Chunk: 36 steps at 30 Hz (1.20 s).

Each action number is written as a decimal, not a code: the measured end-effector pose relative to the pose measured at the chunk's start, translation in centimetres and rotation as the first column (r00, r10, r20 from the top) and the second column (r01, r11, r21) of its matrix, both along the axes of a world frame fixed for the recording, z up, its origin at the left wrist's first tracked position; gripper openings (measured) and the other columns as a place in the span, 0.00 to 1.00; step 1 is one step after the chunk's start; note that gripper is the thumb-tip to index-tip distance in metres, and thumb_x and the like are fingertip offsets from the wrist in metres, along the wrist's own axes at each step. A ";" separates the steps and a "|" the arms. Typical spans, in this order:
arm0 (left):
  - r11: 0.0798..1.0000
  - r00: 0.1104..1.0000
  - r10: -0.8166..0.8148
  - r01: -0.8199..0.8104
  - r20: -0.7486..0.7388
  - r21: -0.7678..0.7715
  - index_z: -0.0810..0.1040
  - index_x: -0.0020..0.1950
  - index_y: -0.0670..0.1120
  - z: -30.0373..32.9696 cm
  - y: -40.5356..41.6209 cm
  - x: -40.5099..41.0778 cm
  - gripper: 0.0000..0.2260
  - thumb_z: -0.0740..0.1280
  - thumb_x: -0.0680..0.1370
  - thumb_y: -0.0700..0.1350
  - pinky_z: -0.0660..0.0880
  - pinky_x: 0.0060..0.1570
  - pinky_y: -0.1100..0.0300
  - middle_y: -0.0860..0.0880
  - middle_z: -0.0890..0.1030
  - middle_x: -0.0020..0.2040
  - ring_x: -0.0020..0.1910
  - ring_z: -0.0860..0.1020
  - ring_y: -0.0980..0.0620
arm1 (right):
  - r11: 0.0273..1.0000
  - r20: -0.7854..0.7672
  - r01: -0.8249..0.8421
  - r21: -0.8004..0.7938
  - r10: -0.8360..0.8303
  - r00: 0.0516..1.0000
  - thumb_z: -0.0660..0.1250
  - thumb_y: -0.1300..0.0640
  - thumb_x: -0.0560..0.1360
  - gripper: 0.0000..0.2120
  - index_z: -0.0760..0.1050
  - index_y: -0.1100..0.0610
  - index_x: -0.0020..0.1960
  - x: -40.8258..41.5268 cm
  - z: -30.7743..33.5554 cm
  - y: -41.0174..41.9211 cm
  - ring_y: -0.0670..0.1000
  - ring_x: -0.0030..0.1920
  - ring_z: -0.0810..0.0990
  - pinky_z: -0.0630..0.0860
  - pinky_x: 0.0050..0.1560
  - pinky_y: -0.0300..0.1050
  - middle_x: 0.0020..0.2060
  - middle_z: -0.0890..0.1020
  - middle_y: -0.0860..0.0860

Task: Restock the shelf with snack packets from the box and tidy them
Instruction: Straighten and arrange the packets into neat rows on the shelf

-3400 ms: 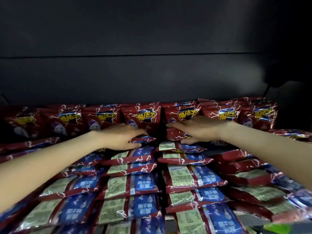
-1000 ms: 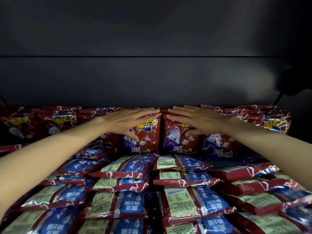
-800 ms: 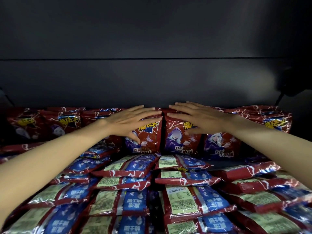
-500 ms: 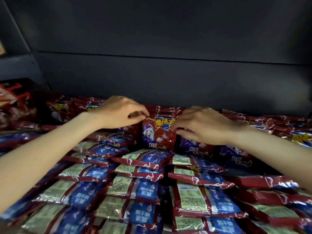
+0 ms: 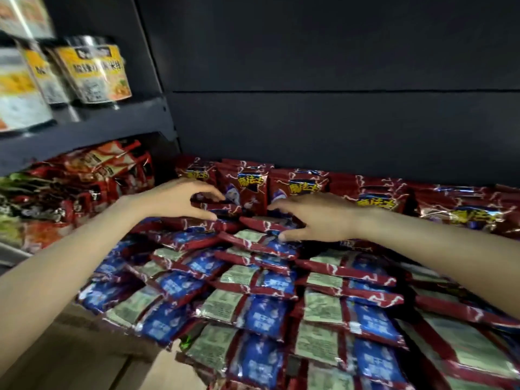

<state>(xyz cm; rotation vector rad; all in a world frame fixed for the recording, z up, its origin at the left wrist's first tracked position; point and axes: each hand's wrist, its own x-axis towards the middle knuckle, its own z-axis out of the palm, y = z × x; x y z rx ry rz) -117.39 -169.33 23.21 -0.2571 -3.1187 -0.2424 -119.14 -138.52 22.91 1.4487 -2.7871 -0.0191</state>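
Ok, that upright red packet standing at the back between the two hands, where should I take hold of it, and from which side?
Pinch the top seam of the upright red packet from above. It stands face-out against the back row with its top edge free, while flat-lying packets crowd its base and neighbours flank its sides. The left hand is probably closer.

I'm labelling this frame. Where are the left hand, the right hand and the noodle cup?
left hand (image 5: 171,199), head view, back of hand.
right hand (image 5: 320,216), head view, back of hand.
noodle cup (image 5: 95,73), head view, label side.
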 end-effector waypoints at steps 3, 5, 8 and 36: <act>0.982 0.988 -0.139 0.147 0.069 -0.120 0.75 0.60 0.61 -1.0 -1.7 -2.0 0.20 0.72 0.69 0.59 0.71 0.58 0.59 0.59 0.77 0.56 0.55 0.75 0.58 | 0.997 0.103 0.048 0.067 -0.055 0.993 0.58 0.37 0.77 0.32 0.52 0.46 0.76 -0.6 -0.9 -1.6 0.51 0.61 0.74 0.74 0.57 0.48 0.69 0.69 0.51; 0.970 0.983 -0.176 0.182 0.050 -0.162 0.74 0.64 0.59 -1.5 -2.8 -3.8 0.21 0.68 0.73 0.61 0.71 0.56 0.61 0.59 0.77 0.59 0.56 0.75 0.59 | 0.994 0.111 0.072 0.088 -0.082 0.990 0.58 0.40 0.78 0.32 0.51 0.47 0.76 -0.7 -1.1 -2.0 0.46 0.50 0.76 0.74 0.46 0.39 0.64 0.73 0.50; 0.920 0.955 -0.296 0.287 0.006 -0.267 0.72 0.68 0.56 -2.2 -2.7 -5.5 0.21 0.63 0.76 0.61 0.72 0.54 0.62 0.57 0.77 0.61 0.56 0.75 0.58 | 0.986 -0.012 0.119 0.120 -0.118 0.993 0.58 0.48 0.80 0.27 0.52 0.46 0.76 -0.9 -1.0 -2.4 0.45 0.37 0.70 0.68 0.35 0.40 0.49 0.77 0.50; 0.757 0.639 -0.652 0.519 -0.408 -0.396 0.69 0.66 0.47 -1.8 1.3 -10.0 0.24 0.70 0.73 0.53 0.72 0.24 0.67 0.47 0.83 0.49 0.34 0.79 0.56 | 0.954 0.002 0.301 -0.009 -0.301 0.954 0.63 0.43 0.76 0.25 0.64 0.51 0.69 -6.3 0.2 -1.0 0.45 0.42 0.76 0.71 0.43 0.41 0.51 0.80 0.50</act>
